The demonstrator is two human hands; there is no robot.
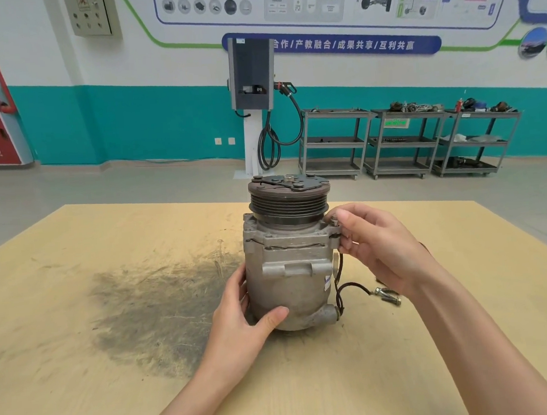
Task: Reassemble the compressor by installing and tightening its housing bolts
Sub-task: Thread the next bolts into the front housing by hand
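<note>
A grey metal compressor stands upright on the wooden table, its black grooved pulley on top. My left hand grips the lower left of the housing, thumb across the front. My right hand is at the upper right flange, where its thumb and fingertips pinch the head of a housing bolt sitting in the flange hole. Two loose bolts lie on the table just right of the compressor, beside its black wire.
A dark greasy smear covers the table left of the compressor. Beyond the table stand a charging post with cable and three grey shelf carts along the teal wall.
</note>
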